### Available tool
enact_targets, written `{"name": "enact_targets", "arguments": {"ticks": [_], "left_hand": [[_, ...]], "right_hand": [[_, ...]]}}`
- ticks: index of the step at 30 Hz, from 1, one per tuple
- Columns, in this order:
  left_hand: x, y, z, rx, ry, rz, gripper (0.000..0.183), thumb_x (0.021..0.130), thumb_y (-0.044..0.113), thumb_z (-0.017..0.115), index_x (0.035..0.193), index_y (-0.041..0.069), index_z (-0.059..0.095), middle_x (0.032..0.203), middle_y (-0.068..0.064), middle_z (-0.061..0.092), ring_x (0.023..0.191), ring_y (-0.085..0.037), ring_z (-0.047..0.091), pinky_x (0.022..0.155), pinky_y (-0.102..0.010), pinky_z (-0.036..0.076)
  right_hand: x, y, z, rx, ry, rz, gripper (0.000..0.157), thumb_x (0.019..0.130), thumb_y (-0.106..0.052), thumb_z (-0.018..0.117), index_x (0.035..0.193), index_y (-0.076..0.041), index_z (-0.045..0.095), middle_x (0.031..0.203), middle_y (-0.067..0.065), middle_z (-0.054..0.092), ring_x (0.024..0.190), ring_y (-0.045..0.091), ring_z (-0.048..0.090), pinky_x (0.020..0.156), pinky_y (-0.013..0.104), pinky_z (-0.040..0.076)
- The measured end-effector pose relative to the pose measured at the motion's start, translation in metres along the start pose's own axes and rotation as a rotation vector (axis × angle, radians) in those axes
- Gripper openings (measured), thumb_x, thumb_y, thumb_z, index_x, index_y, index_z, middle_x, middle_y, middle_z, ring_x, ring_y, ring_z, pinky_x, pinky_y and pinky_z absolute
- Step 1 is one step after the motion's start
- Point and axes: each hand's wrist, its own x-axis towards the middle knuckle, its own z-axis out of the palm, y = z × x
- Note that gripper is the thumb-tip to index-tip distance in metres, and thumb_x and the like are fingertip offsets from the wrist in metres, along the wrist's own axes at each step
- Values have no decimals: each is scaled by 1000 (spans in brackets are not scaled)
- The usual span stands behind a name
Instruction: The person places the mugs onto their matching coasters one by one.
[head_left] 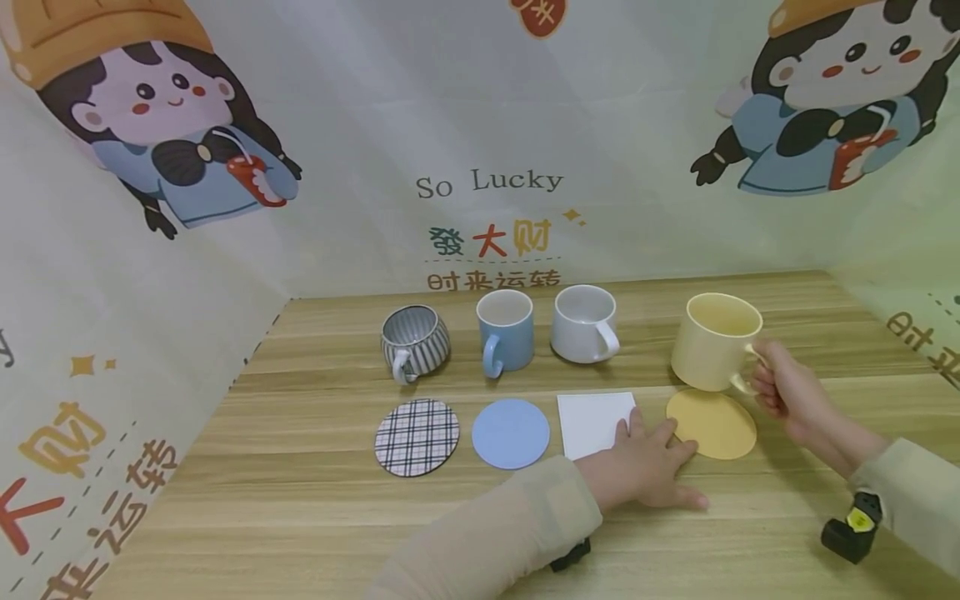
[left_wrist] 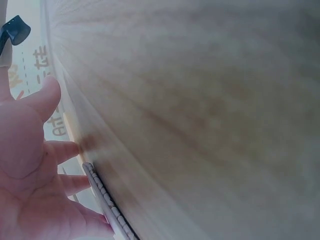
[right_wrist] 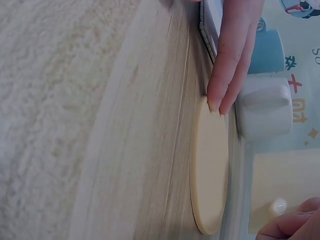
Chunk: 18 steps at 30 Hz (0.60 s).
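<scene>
My right hand [head_left: 787,387] grips the handle of a yellow mug [head_left: 708,346], its fingers curled round it. The mug is upright, just behind a round yellow coaster [head_left: 720,429]; whether its base touches the table I cannot tell. My left hand [head_left: 645,458] lies palm down with fingers spread. Its fingertips touch the near left edge of the yellow coaster, and other fingers reach the right edge of a square white coaster [head_left: 588,421]. In the right wrist view, two left fingers [right_wrist: 232,60] meet the yellow coaster's rim [right_wrist: 210,170].
Behind the coasters stand a grey striped cup [head_left: 416,342], a light blue mug [head_left: 506,329] and a white mug [head_left: 583,323]. A plaid round coaster [head_left: 417,437] and a blue round coaster [head_left: 510,433] lie left of the white one. A printed cloth [head_left: 360,125] surrounds the wooden table [head_left: 300,500].
</scene>
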Motion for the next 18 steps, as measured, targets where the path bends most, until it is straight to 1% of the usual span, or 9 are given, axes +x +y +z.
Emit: {"name": "enact_targets", "arguments": {"ticks": [2, 4, 10, 15, 18], "left_hand": [[0, 0, 0, 2, 2, -2, 71, 78, 73, 40, 141, 45, 24, 151, 10, 16, 138, -35, 10, 110, -43, 17], [-1, 0, 0, 2, 3, -1, 71, 78, 73, 41, 141, 45, 24, 151, 10, 16, 138, -35, 10, 110, -43, 17], [-2, -1, -1, 5, -8, 9, 72, 78, 72, 40, 142, 44, 22, 152, 9, 14, 138, -36, 9, 110, -44, 17], [-2, -1, -1, 24, -12, 6, 73, 78, 73, 40, 142, 44, 21, 152, 9, 13, 138, -36, 9, 110, -43, 17], [-2, 0, -1, 33, -16, 1, 73, 78, 74, 40, 142, 45, 19, 152, 10, 12, 138, -35, 8, 110, -43, 16]], "right_hand": [[-1, 0, 0, -13, -9, -4, 51, 95, -36, 28, 46, -23, 30, 46, -12, 32, 50, 16, 12, 51, 34, 7], [-1, 1, 0, -2, -22, -11, 51, 96, -35, 26, 46, -23, 29, 46, -11, 29, 50, 15, 11, 50, 34, 6], [-4, 4, -3, 67, -60, -30, 48, 97, -31, 23, 51, -16, 20, 50, -4, 16, 49, 15, 9, 50, 34, 2], [-8, 4, -7, 99, -93, -43, 47, 98, -30, 23, 54, -14, 18, 52, -3, 14, 50, 16, 7, 51, 34, 1], [-10, 5, -9, 95, -106, -58, 47, 98, -29, 22, 54, -13, 18, 53, -1, 13, 51, 17, 7, 51, 34, 1]]}}
